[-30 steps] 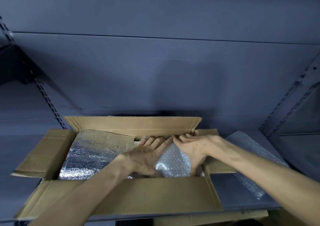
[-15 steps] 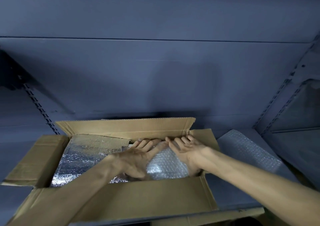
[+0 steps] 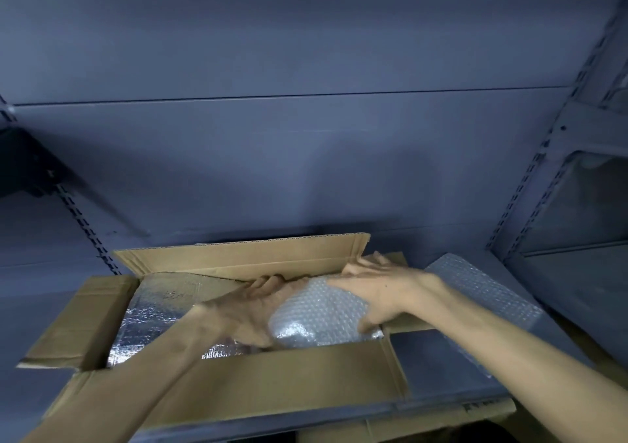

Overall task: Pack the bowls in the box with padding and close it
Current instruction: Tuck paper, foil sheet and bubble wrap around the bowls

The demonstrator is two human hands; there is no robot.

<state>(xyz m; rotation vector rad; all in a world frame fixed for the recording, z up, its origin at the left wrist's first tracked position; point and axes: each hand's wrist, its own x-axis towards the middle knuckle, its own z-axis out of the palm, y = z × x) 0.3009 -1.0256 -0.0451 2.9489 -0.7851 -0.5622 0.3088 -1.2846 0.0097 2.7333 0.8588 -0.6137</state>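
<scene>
Fingers of both hands lie fairly straight on the bubble-wrapped bundle [image 3: 319,313] inside the box [image 3: 272,385]; no legible writing.

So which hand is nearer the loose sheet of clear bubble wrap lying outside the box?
Right. The right hand is in the box end beside that sheet; the left hand lies farther left.

One cardboard box [image 3: 238,388] with four flaps open. One bubble-wrapped bundle [image 3: 319,317] inside, toward three o'clock. One silver foil sheet [image 3: 153,320] at nine o'clock. One loose bubble-wrap sheet [image 3: 482,296] outside at three o'clock. Two hands: the left hand [image 3: 244,313] and the right hand [image 3: 380,289].
</scene>
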